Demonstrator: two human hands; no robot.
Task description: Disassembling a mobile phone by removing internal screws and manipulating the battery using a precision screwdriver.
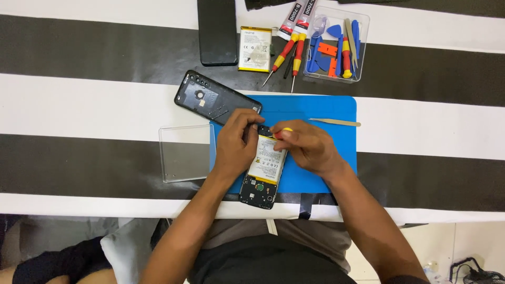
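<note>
An opened smartphone (261, 181) lies on a blue work mat (321, 113), its white battery and circuit board exposed. My left hand (235, 144) grips the phone's upper left edge. My right hand (307, 147) is closed on a small red and yellow screwdriver (283, 131), whose tip sits at the phone's top end. The phone's black back cover (213, 98) lies apart, just above my left hand, partly on the mat.
A clear plastic lid (185, 152) lies left of the mat. Metal tweezers (336, 122) rest on the mat's right side. Farther back are a black phone (217, 31), a spare battery (254, 49), two screwdrivers (292, 52), glue tubes (297, 14) and a clear tool tray (336, 44).
</note>
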